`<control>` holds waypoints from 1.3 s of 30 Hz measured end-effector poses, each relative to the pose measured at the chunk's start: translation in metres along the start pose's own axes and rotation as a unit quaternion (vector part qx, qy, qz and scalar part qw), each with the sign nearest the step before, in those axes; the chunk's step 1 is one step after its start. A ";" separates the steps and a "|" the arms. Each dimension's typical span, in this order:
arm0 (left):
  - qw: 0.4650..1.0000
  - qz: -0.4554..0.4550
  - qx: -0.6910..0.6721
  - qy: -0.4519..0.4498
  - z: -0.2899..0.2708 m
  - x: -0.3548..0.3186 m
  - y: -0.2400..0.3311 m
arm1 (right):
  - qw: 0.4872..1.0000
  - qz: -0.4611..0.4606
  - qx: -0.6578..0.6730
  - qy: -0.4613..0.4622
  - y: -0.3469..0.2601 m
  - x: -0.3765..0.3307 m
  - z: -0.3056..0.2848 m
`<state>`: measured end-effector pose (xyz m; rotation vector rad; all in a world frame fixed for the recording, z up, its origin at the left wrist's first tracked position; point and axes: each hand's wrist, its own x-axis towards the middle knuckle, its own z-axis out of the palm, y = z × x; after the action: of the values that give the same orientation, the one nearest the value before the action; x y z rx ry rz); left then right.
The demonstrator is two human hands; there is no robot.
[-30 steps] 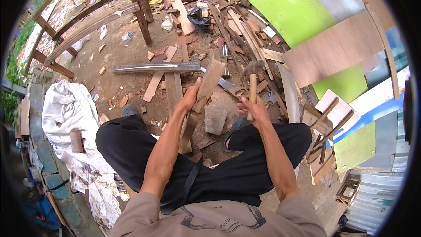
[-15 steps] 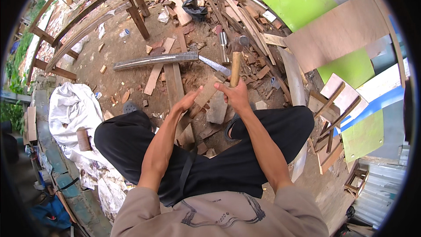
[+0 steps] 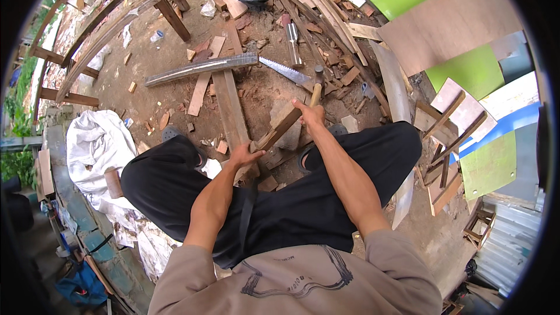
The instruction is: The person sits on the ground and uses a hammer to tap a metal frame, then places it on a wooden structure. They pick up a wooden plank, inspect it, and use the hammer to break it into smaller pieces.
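Between my knees, a short wooden piece (image 3: 279,129) slants from lower left to upper right, turned on its narrow side. My left hand (image 3: 242,155) is closed around its lower end. My right hand (image 3: 311,115) grips the wooden handle of a hammer (image 3: 315,94), head pointing away from me. That hand also lies against the upper end of the wooden piece. A stone block (image 3: 289,139) shows beneath the wood. Just beyond the hammer lies a handsaw (image 3: 284,72) with a bare toothed blade. A metal tool with a reddish handle (image 3: 293,41), perhaps a chisel, rests farther off.
A long greyish beam (image 3: 201,69) lies across planks (image 3: 228,108) on the dirt. Scrap wood (image 3: 332,20) is piled ahead. Wooden frames (image 3: 163,6) stand at far left, a white sack (image 3: 96,146) nearer. Green and brown panels (image 3: 449,23) lean at right.
The wooden piece has turned from its broad face to its narrow side. My left hand has moved nearer to me along with its lower end. The hammer now tilts more away from me.
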<state>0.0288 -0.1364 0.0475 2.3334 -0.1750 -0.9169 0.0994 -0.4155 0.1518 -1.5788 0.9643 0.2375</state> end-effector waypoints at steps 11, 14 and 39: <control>0.992 -0.013 -0.009 0.124 -0.037 -0.016 0.044 | 0.998 0.025 -0.014 0.053 0.005 0.034 -0.009; 0.989 -0.015 -0.036 0.141 -0.051 -0.008 0.043 | 0.998 0.011 0.012 0.055 0.007 0.033 -0.005; 0.914 0.154 0.239 0.290 0.025 0.034 0.051 | 0.985 -0.115 -0.087 -0.091 -0.032 -0.104 -0.085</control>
<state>0.0431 -0.2012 0.0439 2.7990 -0.5458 0.0065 0.0255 -0.4469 0.2639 -1.7794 0.6275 0.3051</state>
